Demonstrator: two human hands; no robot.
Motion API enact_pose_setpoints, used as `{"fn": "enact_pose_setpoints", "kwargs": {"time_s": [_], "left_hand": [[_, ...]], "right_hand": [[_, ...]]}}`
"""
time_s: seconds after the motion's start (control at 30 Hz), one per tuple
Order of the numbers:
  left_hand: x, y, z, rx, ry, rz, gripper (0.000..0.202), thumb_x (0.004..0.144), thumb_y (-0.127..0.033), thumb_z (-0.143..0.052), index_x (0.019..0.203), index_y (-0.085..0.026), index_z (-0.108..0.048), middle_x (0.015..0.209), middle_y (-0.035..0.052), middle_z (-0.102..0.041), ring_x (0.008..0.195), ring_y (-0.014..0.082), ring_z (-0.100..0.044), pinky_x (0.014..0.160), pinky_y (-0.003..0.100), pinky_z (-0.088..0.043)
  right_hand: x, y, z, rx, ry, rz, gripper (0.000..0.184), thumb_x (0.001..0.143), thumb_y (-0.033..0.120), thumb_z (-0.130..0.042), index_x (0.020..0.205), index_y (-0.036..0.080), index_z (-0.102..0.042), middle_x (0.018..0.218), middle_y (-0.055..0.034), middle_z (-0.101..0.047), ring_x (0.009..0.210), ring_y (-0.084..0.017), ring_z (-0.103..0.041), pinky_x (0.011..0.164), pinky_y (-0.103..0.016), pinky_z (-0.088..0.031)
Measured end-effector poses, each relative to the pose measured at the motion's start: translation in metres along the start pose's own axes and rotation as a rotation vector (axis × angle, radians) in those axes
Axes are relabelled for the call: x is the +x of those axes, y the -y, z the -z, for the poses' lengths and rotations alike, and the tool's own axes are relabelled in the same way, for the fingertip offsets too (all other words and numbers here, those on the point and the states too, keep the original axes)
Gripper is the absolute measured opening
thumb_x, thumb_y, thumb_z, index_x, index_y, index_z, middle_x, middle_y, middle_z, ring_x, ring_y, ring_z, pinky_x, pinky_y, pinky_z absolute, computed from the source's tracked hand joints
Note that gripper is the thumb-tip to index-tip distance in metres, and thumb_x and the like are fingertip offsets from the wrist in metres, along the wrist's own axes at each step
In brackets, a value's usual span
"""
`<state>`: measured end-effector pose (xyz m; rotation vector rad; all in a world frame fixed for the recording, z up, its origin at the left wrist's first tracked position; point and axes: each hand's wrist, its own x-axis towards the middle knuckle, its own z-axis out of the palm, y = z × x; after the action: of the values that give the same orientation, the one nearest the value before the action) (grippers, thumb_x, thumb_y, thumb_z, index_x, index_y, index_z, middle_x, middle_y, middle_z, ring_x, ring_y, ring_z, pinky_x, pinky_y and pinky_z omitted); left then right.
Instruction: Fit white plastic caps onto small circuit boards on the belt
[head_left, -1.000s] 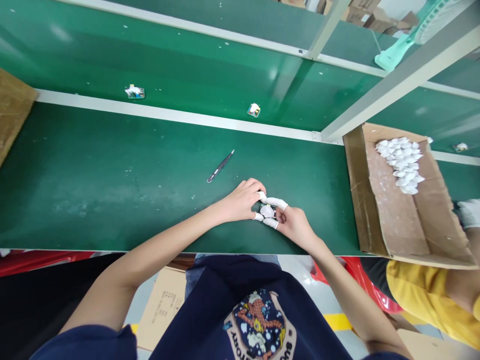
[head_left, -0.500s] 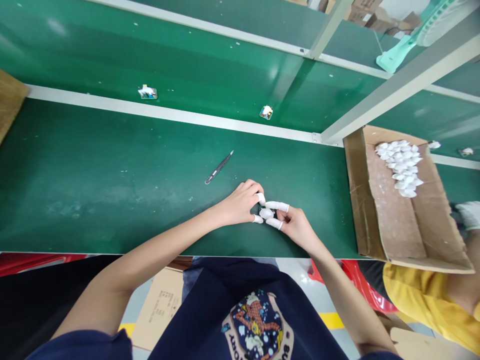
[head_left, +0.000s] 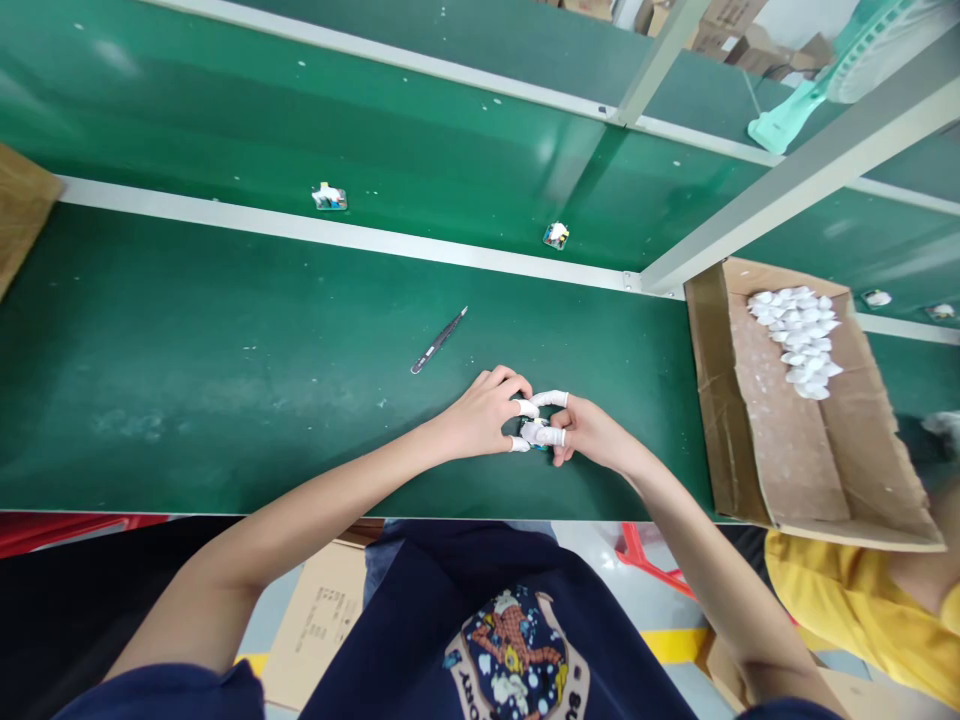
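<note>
"Circuit board (head_left: 540,447): where was it?"

"On the bench (head_left: 187,330). My left hand (head_left: 487,412) gripped its sides; my right hand (head_left: 592,432) laid a thumb over its white lump (head_left: 532,432), grip unclear from my remote post."

"Done?"

"Lump was on, board unreleased; what remained, I couldn't tell."

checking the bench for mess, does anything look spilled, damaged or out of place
A pale, smudgy patch on the green worktop, left of the tweezers, looks lighter than the surface around it; residue or wear, I can't tell. The left hand and right hand partly cover the small white-topped piece, so damage there can't be judged.
</note>
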<state>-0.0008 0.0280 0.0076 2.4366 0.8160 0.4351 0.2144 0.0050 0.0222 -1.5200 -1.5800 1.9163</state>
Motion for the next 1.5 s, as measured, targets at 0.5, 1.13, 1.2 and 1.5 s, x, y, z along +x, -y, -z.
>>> {"fn": "enact_pose_setpoints", "kwargs": {"time_s": [0.5, 1.13, 1.2, 1.5], "left_hand": [[0.0, 0.001, 0.0, -0.03, -0.005, 0.006, 0.028, 0.076, -0.032, -0.071, 0.1, -0.02, -0.065, 0.116, 0.0066, -0.056, 0.113, 0.0256, -0.044, 0.091, 0.041, -0.038], [0.002, 0.002, 0.0, -0.051, 0.002, -0.034, 0.031, 0.076, -0.036, -0.073, 0.101, -0.02, -0.065, 0.11, 0.0056, -0.059, 0.106, 0.0237, -0.048, 0.086, 0.038, -0.037], [0.002, 0.002, 0.0, -0.062, 0.014, -0.036, 0.029, 0.077, -0.035, -0.073, 0.101, -0.02, -0.065, 0.11, 0.0054, -0.06, 0.107, 0.0238, -0.048, 0.088, 0.038, -0.036], [0.002, -0.002, -0.001, 0.016, 0.0, -0.076, 0.022, 0.083, -0.033, -0.067, 0.099, -0.018, -0.064, 0.11, 0.0063, -0.06, 0.104, 0.0229, -0.05, 0.084, 0.037, -0.037]], "right_hand": [[0.002, 0.009, -0.002, -0.097, 0.006, -0.008, 0.028, 0.081, 0.03, -0.058, 0.107, 0.02, -0.05, 0.055, 0.0023, -0.065, 0.053, -0.018, -0.068, 0.048, -0.022, -0.05], [-0.004, -0.007, 0.003, -0.152, 0.005, 0.125, 0.033, 0.079, 0.025, -0.064, 0.109, 0.018, -0.051, 0.058, 0.0075, -0.056, 0.053, -0.015, -0.065, 0.049, -0.021, -0.047], [-0.004, -0.007, 0.003, -0.1, 0.047, 0.119, 0.033, 0.079, 0.026, -0.065, 0.108, 0.018, -0.051, 0.06, 0.0069, -0.057, 0.055, -0.015, -0.066, 0.05, -0.021, -0.047], [-0.007, -0.007, -0.002, -0.178, -0.02, 0.146, 0.022, 0.084, 0.025, -0.057, 0.104, 0.018, -0.053, 0.058, 0.0046, -0.063, 0.053, -0.015, -0.065, 0.053, -0.022, -0.048]]}}
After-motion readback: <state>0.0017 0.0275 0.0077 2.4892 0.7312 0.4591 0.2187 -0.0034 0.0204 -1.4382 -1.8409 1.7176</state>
